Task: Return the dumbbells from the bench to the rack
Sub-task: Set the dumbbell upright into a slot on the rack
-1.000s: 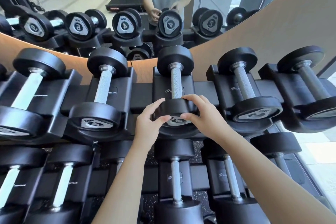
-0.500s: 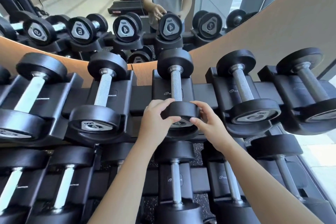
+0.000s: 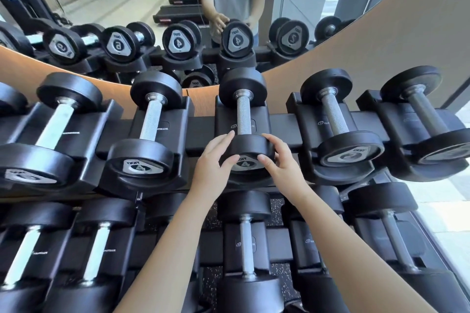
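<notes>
A black dumbbell (image 3: 243,114) marked 4 lies in a cradle in the middle of the top row of the rack (image 3: 201,132), with its knurled steel handle pointing away from me. My left hand (image 3: 212,162) cups the left side of its near head, thumb on the face. On the right side of the same head, my right hand (image 3: 283,164) grips with fingers over the top and thumb on the face. The number plate shows between my thumbs.
Another 4 dumbbell (image 3: 150,119) sits in the cradle to the left, and a 2 dumbbell (image 3: 333,114) to the right. A lower row of dumbbells (image 3: 246,241) lies under my forearms. A mirror (image 3: 152,7) behind the rack reflects a person, the dumbbells and treadmills.
Both hands have slid from over the near head to its two sides, uncovering the number plate. The dumbbell stays seated in its cradle.
</notes>
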Demonstrator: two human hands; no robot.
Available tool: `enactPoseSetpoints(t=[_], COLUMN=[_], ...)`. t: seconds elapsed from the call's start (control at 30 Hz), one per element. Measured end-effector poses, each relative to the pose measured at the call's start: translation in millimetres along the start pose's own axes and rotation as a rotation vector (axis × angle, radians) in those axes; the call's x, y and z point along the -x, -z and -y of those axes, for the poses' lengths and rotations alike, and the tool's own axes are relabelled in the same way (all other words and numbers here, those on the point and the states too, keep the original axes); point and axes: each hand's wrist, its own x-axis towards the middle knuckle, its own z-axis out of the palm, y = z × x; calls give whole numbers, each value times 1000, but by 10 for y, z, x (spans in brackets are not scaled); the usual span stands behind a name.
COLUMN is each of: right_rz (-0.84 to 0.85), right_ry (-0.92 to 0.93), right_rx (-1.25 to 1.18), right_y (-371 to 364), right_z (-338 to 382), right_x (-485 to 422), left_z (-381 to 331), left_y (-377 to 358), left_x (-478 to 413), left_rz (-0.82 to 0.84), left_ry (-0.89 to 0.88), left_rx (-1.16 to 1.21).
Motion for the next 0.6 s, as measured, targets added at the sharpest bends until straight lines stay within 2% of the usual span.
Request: enactPoseSetpoints(t=[0.6], right_rz=[-56], right_ry=[-25], right_rx=[2], right_y=[-36], right_z=[50], right_x=[17], left_z=[139], left_y=[69], left_x=[-84], left_rz=[28], left_ry=[39], left_rx=[74])
